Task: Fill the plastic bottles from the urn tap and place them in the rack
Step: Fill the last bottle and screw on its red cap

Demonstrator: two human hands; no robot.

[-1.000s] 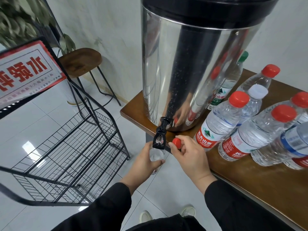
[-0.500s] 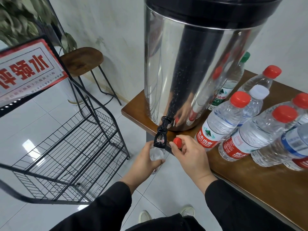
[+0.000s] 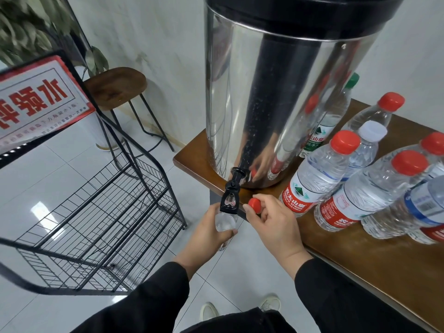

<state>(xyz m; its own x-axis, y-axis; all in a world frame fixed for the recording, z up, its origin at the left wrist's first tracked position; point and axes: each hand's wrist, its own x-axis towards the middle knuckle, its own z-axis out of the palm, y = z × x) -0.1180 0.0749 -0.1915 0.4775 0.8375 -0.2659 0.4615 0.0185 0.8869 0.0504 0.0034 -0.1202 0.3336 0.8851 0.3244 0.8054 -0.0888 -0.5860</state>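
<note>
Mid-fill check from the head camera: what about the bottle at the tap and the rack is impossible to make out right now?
- Fill level: the left hand wraps the bottle, so the head view shows only its shoulder.
- Water flow and the bottle mouth: hidden under the black tap.
- Rack: its near shelf is cut off by the left edge.
- Right hand pinches a red cap; whether it touches the tap cannot be told.

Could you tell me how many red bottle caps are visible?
5 red caps: four on bottles on the table, one pinched in the right hand; more may be hidden.
</note>
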